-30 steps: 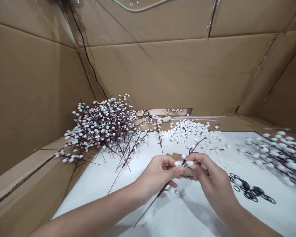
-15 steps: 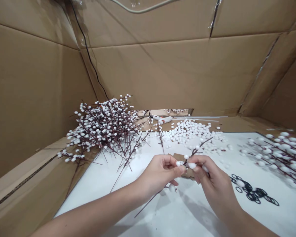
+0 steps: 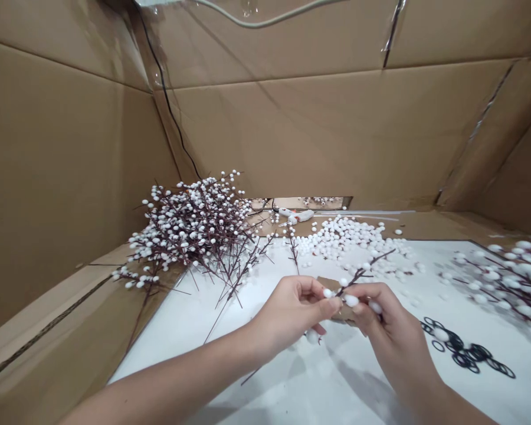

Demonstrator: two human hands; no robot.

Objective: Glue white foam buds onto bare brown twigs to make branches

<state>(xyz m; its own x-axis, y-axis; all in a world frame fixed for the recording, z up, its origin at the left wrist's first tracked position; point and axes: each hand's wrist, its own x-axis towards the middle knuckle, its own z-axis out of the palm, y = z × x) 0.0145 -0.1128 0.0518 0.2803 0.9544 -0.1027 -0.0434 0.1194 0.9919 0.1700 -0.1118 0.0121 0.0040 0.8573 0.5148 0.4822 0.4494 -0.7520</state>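
- Lots of clutter on my feed: cardboard walls (image 3: 292,136) box in the back and sides, and a big heap of berry stems (image 3: 194,227) sits far left.
- Loose white balls (image 3: 345,236) are scattered at the back of the white counter (image 3: 181,324), with a glue gun (image 3: 298,216) behind them.
- Black rings (image 3: 473,354) lie just right of my right hand (image 3: 387,321); another berry bunch (image 3: 528,286) is further out that way.
- A cardboard scrap (image 3: 328,284) is right behind the hands, partly blocked by them.
- The berry twig (image 3: 360,274) is between both hands, its bare tip poking up and away to the right.
- Left hand (image 3: 294,307) pinches it, thumb against fingers.
- Right thumb and forefinger are closed on it too, can't tell if that's stem or berry.
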